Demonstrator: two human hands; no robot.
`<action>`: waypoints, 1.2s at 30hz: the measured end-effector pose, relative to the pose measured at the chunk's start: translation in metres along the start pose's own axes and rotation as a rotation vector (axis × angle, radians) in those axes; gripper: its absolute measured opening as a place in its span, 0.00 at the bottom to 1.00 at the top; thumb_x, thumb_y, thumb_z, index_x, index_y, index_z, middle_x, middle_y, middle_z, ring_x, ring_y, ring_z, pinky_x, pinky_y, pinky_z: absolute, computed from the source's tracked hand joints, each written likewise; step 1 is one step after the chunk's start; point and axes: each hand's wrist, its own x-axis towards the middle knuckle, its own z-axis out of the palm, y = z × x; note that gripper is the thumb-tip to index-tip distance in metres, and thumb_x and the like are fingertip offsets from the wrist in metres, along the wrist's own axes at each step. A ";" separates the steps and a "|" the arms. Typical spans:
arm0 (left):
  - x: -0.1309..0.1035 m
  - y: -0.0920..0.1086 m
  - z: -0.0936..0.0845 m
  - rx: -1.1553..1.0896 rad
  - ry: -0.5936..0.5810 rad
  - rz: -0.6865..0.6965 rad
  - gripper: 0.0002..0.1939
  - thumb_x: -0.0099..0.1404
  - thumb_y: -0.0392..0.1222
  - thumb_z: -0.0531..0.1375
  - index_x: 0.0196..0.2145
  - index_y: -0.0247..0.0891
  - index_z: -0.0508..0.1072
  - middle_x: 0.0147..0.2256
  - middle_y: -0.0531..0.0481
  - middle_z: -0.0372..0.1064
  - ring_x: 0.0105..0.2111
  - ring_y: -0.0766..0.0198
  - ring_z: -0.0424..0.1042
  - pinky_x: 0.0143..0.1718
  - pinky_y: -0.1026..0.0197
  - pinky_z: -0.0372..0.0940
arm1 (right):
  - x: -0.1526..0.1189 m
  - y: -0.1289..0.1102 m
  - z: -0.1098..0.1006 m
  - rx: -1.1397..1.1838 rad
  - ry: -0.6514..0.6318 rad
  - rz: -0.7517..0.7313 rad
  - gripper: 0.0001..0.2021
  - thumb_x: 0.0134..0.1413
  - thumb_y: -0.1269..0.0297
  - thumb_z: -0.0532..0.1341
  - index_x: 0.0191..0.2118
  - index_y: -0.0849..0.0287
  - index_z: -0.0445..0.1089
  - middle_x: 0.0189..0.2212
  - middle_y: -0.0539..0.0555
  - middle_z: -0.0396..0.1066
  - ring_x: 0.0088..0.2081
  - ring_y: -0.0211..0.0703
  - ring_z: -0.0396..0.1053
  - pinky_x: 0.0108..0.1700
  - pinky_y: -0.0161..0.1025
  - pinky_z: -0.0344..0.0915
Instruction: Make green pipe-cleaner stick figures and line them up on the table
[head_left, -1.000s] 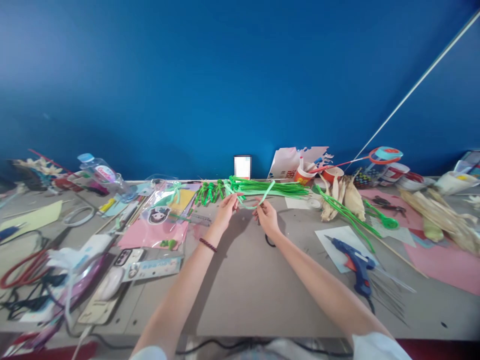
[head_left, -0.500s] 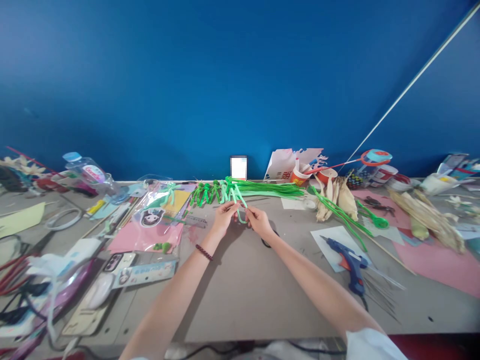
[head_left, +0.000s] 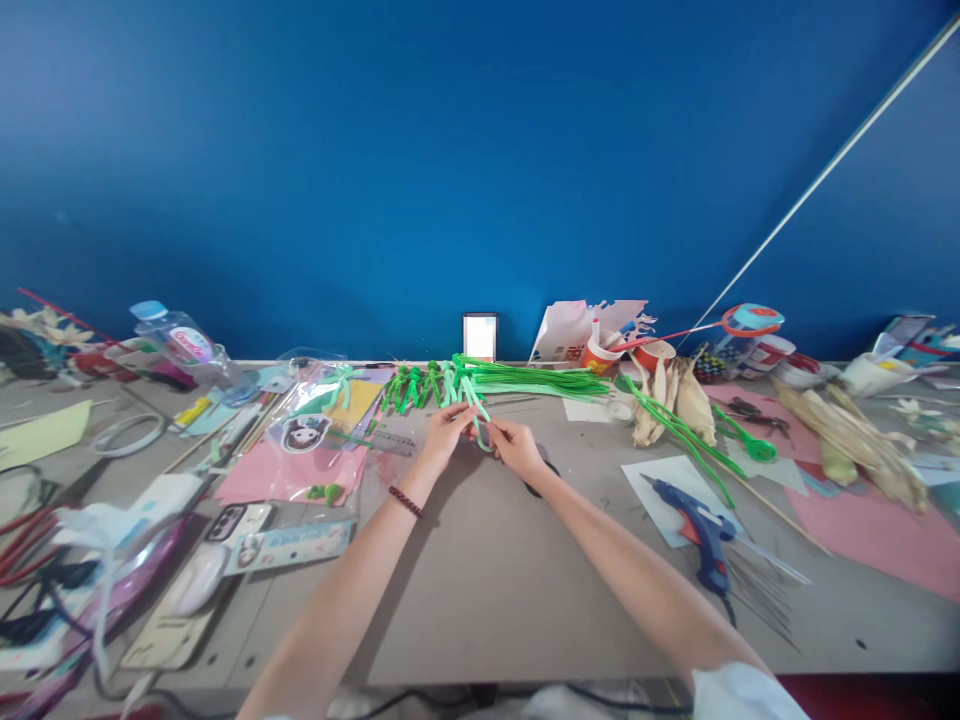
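Note:
Between my two hands is a pale green pipe cleaner [head_left: 484, 441], bent into a loop below the fingertips. My left hand [head_left: 448, 432] pinches it from the left, and a dark beaded bracelet circles that wrist. On the other side, my right hand [head_left: 515, 445] has thumb and fingers closed on the same pipe cleaner. Just beyond the hands lies a bundle of green pipe cleaners [head_left: 540, 379] along the wall. Left of that bundle, several twisted green pipe cleaner shapes [head_left: 415, 386] sit in a row.
A blue glue gun [head_left: 701, 527] rests on white paper at the right. Dried husks [head_left: 694, 400] and red paper cups [head_left: 598, 356] stand farther back. To the left are pink paper [head_left: 289, 475], a clear bottle [head_left: 184, 343] and a white computer mouse [head_left: 201, 580].
My fingers have shifted slightly on the pale green pipe cleaner, and its upper part now shows shorter and lower. Both hands stay close together in nearly the same spot.

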 end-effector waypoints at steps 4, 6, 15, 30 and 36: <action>0.000 -0.001 0.000 0.004 0.000 0.002 0.14 0.49 0.49 0.66 0.28 0.34 0.75 0.18 0.54 0.65 0.18 0.70 0.63 0.22 0.65 0.60 | 0.000 0.001 0.000 -0.017 -0.029 -0.006 0.19 0.54 0.50 0.52 0.20 0.57 0.61 0.16 0.48 0.60 0.17 0.35 0.59 0.20 0.32 0.56; 0.001 -0.001 0.000 0.015 0.003 0.008 0.14 0.49 0.49 0.66 0.27 0.35 0.76 0.18 0.54 0.64 0.18 0.70 0.62 0.22 0.65 0.59 | 0.000 0.001 0.000 -0.022 -0.038 -0.011 0.18 0.55 0.51 0.52 0.20 0.57 0.61 0.16 0.48 0.60 0.17 0.35 0.59 0.20 0.32 0.56; 0.000 0.011 -0.004 0.163 -0.075 0.088 0.15 0.54 0.49 0.64 0.19 0.35 0.72 0.16 0.57 0.58 0.19 0.72 0.56 0.23 0.65 0.52 | 0.006 -0.011 -0.008 0.035 0.002 -0.019 0.19 0.53 0.50 0.55 0.25 0.59 0.71 0.23 0.51 0.67 0.23 0.35 0.61 0.25 0.33 0.58; 0.000 0.009 -0.001 0.036 -0.357 -0.147 0.14 0.47 0.48 0.68 0.23 0.32 0.76 0.20 0.51 0.68 0.19 0.70 0.63 0.22 0.64 0.59 | 0.036 -0.050 -0.043 0.413 -0.237 0.139 0.12 0.42 0.56 0.68 0.29 0.60 0.75 0.21 0.48 0.66 0.21 0.31 0.59 0.26 0.34 0.56; -0.002 0.017 0.005 0.114 -0.368 -0.090 0.14 0.50 0.49 0.67 0.22 0.34 0.75 0.20 0.52 0.69 0.19 0.70 0.64 0.24 0.64 0.61 | 0.033 -0.054 -0.037 0.279 -0.112 0.082 0.13 0.43 0.55 0.67 0.25 0.61 0.73 0.18 0.48 0.66 0.20 0.33 0.60 0.26 0.35 0.58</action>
